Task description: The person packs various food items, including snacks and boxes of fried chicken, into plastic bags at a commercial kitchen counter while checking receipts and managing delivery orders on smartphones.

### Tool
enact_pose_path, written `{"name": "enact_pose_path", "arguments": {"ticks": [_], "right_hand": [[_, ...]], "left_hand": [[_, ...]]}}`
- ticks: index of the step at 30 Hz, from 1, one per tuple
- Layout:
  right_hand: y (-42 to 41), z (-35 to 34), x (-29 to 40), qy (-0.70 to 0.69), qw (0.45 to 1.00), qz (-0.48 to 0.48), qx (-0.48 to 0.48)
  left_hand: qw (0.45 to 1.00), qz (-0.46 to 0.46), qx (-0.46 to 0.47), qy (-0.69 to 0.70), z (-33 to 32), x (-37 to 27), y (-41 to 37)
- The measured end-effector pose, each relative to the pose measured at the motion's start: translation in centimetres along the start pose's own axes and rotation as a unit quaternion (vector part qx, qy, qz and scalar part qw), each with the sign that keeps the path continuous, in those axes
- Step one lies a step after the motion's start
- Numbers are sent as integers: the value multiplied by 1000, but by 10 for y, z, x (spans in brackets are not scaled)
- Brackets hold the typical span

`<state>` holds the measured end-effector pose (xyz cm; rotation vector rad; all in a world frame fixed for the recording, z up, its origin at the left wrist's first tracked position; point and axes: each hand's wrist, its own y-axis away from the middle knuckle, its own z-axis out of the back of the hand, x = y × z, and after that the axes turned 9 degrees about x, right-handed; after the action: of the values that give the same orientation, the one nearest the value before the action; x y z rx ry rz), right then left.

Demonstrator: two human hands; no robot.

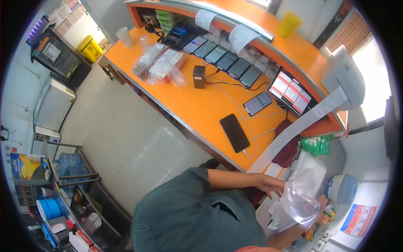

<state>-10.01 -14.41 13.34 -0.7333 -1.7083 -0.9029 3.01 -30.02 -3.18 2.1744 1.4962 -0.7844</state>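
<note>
A clear plastic bag [299, 198] is spread between my two hands above the side counter at the right. My left hand [271, 186] is at its near edge, some fingers hidden behind the film. On the far side my right hand [322, 204] grips the bag, seen partly through the plastic. Below the bag lie white paper slips [274, 215]. A stack of whitish plastic sheets or bags [311, 167] rests just beyond. A long paper strip [283, 143] hangs down from the white printer [344, 77] toward my left forearm.
An orange desk [176, 104] carries a black phone [234, 133] on a cable, a lit phone [257, 103], a row of tablets [215, 54], a screen [292, 91] and plastic-wrapped packages [162, 64]. A lidded tub [342, 189] and wall sockets [322, 241] are close to my right hand.
</note>
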Motion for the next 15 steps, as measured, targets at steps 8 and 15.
{"name": "enact_pose_path", "arguments": {"ticks": [8, 15], "right_hand": [[35, -6, -23, 43, 993, -1, -111], [70, -13, -19, 77, 985, 12, -157]], "left_hand": [[925, -310, 166, 146, 10, -50, 44], [867, -264, 287, 310, 27, -68, 93]]}}
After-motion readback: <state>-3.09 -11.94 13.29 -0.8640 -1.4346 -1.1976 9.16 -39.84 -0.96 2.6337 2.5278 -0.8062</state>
